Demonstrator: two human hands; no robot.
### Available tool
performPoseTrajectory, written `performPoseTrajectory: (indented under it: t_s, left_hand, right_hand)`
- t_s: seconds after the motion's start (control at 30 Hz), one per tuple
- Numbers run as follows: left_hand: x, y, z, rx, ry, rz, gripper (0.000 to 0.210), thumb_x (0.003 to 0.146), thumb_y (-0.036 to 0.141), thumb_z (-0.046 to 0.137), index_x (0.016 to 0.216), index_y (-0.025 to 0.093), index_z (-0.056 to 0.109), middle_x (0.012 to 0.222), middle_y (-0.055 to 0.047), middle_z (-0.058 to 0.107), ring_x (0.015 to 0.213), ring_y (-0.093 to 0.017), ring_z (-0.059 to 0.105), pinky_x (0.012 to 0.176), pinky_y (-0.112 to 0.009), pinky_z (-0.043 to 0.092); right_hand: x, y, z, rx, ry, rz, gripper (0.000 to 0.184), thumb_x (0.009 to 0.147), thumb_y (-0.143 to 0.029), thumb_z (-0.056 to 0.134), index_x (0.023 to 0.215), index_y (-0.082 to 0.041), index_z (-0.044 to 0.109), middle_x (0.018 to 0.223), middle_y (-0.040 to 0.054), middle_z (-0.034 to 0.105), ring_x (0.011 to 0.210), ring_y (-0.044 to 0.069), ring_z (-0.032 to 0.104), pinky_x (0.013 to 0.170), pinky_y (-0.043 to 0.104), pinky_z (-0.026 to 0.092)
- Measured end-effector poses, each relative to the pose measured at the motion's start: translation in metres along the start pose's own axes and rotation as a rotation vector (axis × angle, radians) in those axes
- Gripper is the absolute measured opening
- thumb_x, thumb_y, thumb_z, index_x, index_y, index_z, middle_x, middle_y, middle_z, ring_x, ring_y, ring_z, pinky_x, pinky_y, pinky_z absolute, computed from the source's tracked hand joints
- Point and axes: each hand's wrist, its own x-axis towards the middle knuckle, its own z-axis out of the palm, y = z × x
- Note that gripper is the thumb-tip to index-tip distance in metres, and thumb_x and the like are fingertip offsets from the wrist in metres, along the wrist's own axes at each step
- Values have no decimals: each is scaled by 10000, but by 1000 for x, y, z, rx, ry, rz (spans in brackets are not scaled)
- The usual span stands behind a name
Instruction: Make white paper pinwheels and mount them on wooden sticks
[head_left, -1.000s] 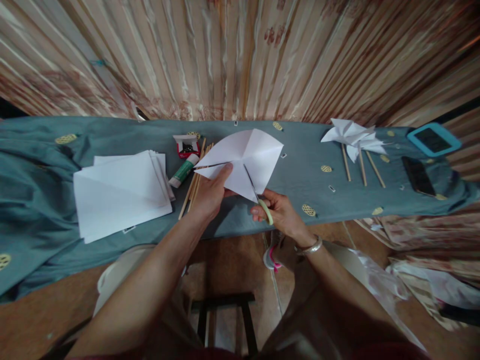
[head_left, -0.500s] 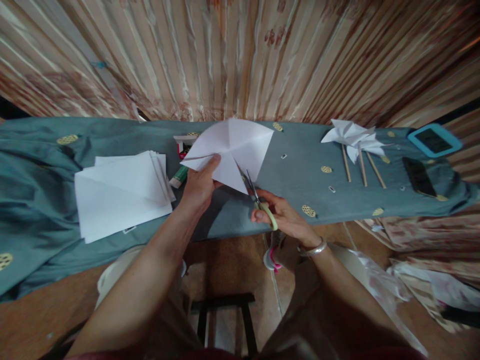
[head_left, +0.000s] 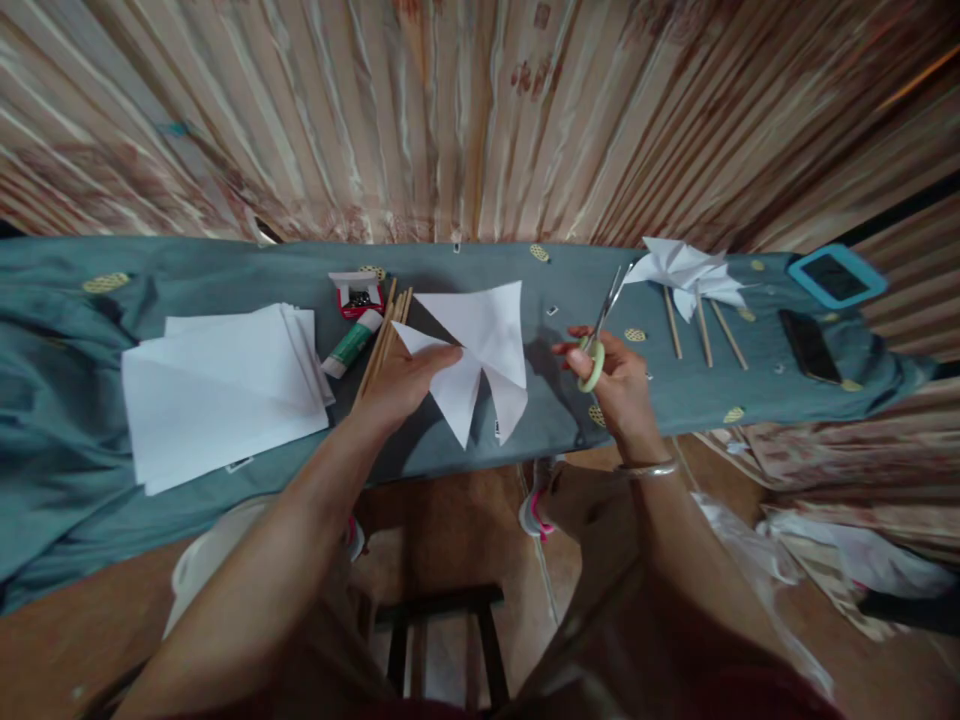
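Observation:
My left hand (head_left: 405, 382) grips a white sheet of paper (head_left: 487, 325) at its left side, thumb on top. Slits run in from its corners, and two pointed flaps hang toward the table's front edge. Off to the right, apart from the paper, my right hand (head_left: 616, 378) holds scissors (head_left: 602, 325) by their pale green handles, blades pointing up and away. Just beyond the blades lie white paper pinwheels (head_left: 686, 270) on sticks. Beside my left hand are several wooden sticks (head_left: 384, 335) and a green and white glue stick (head_left: 352, 343).
A stack of white paper (head_left: 217, 395) lies at the left. A small red box (head_left: 360, 297) with dark bits inside sits behind the glue stick. A black phone (head_left: 808, 345) and a blue-framed device (head_left: 838, 277) rest at the right. Curtains (head_left: 450, 120) hang behind the table.
My right hand has drawn the scissors away from the paper, to the right and up. The paper has turned and come lower in my left hand, uncovering the sticks and red box.

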Motion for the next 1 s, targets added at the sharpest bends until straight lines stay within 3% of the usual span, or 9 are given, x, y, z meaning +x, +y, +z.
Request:
performPoseTrajectory:
  t_s: [0.17,0.33,0.53,0.63,0.73,0.87,1.0]
  left_hand:
    - [-7,-7,2,149,-121,-35,294,556,303,795,787,136,723,822,-82,751,721,-227,682,678,-326,531]
    - [-7,-4,7,26,-138,-42,347,525,294,824,818,141,718,783,-71,741,726,-235,689,679,-324,539]
    - [-11,2,16,-257,-187,-139,418,624,508,755,876,181,684,908,-89,729,870,-264,695,749,-407,576]
    - [-16,-5,23,-289,-224,-159,453,563,496,815,835,162,677,938,-85,717,904,-245,682,823,-424,565]
    - [-22,-15,31,-226,-248,-214,409,572,413,833,836,133,692,923,-97,725,905,-233,680,824,-390,570]
    - [-26,-23,38,-227,-126,-237,338,599,273,803,895,158,687,1038,-95,725,904,-232,686,715,-334,589]
    - [-17,-24,31,-172,4,-99,273,613,221,769,864,167,675,939,-73,742,841,-223,686,712,-333,572]
  right_hand:
    - [5,0,11,-5,-74,6,497,564,-523,831,900,-211,639,809,18,709,757,171,636,683,305,515]
    - [5,1,21,94,-241,140,434,512,-478,860,771,-197,651,687,-17,676,590,130,565,569,279,484]
    - [12,7,28,111,3,108,432,495,-466,847,709,-204,580,577,-64,573,518,94,478,538,250,426]
    - [15,9,31,79,78,68,433,503,-446,843,734,-203,568,537,-91,493,494,76,410,501,226,364]
    - [14,8,38,121,58,64,434,504,-439,844,750,-202,576,531,-95,477,497,75,399,495,221,359]
    - [8,3,52,175,-20,126,468,487,-495,845,762,-212,592,616,-52,605,549,107,493,546,251,451]
    - [3,1,61,170,-114,146,497,525,-576,814,800,-204,632,694,-20,658,592,126,549,589,270,485]
